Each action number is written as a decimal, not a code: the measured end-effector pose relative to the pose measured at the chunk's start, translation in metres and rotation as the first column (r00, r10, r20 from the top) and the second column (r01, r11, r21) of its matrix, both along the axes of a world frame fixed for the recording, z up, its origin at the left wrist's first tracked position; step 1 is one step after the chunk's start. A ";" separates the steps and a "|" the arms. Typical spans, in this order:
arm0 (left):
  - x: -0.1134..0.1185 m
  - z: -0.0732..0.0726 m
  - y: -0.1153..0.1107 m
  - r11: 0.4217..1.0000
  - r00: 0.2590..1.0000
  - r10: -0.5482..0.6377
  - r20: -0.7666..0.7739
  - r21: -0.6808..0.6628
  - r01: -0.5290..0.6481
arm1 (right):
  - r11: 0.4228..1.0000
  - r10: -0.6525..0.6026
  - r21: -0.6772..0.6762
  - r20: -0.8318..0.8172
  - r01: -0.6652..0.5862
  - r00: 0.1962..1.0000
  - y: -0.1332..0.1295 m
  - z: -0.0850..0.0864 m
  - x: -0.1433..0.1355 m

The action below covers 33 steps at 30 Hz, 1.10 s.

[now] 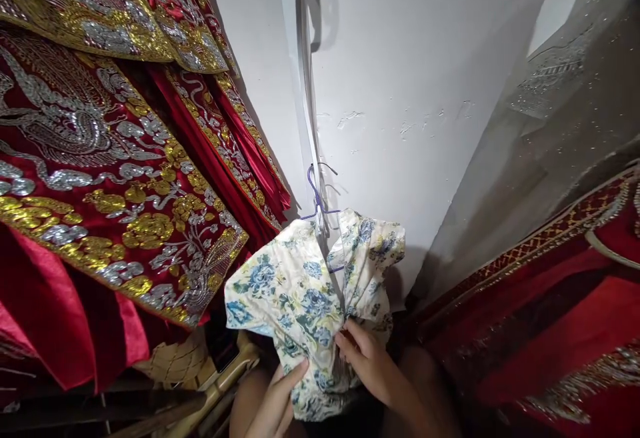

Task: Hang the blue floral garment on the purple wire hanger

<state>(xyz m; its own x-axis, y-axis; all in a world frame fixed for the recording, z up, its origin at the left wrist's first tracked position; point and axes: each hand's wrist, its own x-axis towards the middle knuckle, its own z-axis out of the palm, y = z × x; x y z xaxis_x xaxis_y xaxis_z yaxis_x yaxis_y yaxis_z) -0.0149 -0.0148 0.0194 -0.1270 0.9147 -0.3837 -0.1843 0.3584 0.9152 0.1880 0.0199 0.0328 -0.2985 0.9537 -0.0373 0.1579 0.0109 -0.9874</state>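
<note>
Shirt (311,311) on a hanger (319,201), our right hand (371,361) pinching its front edge, our left hand (281,395) grasping its side

This looks like a cramped clothes-storage or costume corner, though whether it belongs to a shop, a theatre or a home cannot be told. To the left of the left hand (277,395) and above it hang red garments (75,125) thick with gold and silver embroidery, and more red fringed cloth (545,345) spreads to the right of the right hand (367,361). Between and above the hands, a floral top (313,298) hangs on a purple hanger (319,210) before a scuffed pale wall (400,178), with bamboo-like furniture (227,375) left of them.
</note>
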 end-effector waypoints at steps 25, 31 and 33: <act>0.059 0.014 0.034 0.748 0.637 -0.139 -0.758 0.341 0.569 | 0.986 -0.144 0.021 -0.406 0.167 0.902 0.097 0.148 0.001; 0.041 0.039 0.049 0.703 0.606 -0.244 -0.758 0.292 0.649 | 0.977 -0.061 0.164 -0.392 0.135 0.918 0.101 0.172 -0.014; 0.039 0.064 0.059 0.692 0.732 -0.146 -0.666 0.460 0.556 | 0.972 -0.060 0.194 -0.333 0.131 0.941 0.091 0.162 -0.016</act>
<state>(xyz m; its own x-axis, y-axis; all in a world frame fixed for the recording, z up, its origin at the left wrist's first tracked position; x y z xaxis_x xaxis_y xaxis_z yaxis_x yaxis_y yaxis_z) 0.0238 0.0442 0.0835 0.2648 0.9228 0.2800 0.4248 -0.3723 0.8252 0.1718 0.1110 0.1946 -0.1679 0.9536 0.2499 -0.1585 0.2240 -0.9616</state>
